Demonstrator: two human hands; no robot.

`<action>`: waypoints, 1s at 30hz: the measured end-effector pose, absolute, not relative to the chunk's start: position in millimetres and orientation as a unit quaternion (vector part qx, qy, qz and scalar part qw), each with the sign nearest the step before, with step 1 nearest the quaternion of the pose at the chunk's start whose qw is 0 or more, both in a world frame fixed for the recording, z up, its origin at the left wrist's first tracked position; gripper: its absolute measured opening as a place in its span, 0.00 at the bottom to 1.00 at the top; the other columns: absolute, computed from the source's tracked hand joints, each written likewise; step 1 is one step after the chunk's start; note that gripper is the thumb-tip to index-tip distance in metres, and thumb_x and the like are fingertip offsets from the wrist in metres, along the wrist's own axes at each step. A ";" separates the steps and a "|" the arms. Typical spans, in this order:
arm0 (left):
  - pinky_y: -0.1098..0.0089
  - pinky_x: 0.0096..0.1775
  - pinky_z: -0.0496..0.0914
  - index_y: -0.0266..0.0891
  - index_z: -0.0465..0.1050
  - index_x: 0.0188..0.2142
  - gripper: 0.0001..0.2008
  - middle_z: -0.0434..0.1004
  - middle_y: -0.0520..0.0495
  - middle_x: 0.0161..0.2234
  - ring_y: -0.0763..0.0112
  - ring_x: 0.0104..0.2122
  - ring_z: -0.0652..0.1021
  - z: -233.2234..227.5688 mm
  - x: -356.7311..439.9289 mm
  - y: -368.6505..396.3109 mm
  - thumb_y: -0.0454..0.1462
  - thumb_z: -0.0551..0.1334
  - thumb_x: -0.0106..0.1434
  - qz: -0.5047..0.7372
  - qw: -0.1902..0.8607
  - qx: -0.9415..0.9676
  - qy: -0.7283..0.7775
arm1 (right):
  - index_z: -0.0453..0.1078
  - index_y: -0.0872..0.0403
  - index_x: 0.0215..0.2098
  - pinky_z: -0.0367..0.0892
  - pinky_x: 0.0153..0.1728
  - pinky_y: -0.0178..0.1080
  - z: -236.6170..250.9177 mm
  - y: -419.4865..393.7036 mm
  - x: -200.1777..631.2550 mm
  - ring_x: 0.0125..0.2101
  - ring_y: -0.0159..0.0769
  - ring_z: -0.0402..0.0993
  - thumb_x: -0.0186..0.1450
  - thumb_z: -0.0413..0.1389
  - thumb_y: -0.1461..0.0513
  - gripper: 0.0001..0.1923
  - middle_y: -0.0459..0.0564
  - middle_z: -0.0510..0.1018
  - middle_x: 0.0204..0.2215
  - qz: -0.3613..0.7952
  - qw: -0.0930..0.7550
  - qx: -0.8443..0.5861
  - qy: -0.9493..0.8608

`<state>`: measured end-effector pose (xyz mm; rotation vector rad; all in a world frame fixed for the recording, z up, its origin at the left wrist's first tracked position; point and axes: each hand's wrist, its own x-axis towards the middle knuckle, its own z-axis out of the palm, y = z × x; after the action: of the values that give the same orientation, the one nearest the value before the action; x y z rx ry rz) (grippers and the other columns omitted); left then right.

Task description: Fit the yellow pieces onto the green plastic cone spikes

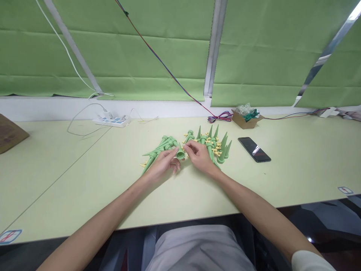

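Fingers of the left hand [166, 162] pinch a hollow green plastic spike [180, 154] at the centre of the frame, its round open end facing the viewer, probably so that the rim and inside can be seen. Just beside it, the right hand [199, 154] brings thumb and forefinger together; whether they grip something small cannot be told. Both forearms come in from the lower corners, which seems to keep the held piece steady between them. More green spikes [166, 143] lie heaped left of centre, while right of centre another cluster [210, 145] is mixed with small yellow pieces [217, 151], both likely set there for easy reach. Farther right, a black smartphone [254, 149] and, above it, a small cardboard box [241, 121] sit apart on the pale tabletop [84, 203], presumably out of the hands' way.
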<state>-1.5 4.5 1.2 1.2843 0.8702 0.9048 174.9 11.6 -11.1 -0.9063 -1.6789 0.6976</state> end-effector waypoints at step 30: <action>0.72 0.27 0.68 0.41 0.80 0.37 0.10 0.78 0.44 0.40 0.71 0.31 0.75 -9.3 -7.0 4.0 0.42 0.61 0.69 0.456 0.143 0.797 0.370 | 0.61 0.51 0.23 0.44 0.16 0.33 -8.7 16.5 169.3 0.13 0.24 0.48 0.60 0.61 0.47 0.21 0.37 0.59 0.12 0.535 0.502 -0.402 -0.548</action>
<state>-7.0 4.0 -9.3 2.2976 1.0677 1.3137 169.3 16.5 -8.7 -0.9726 -1.3236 1.2927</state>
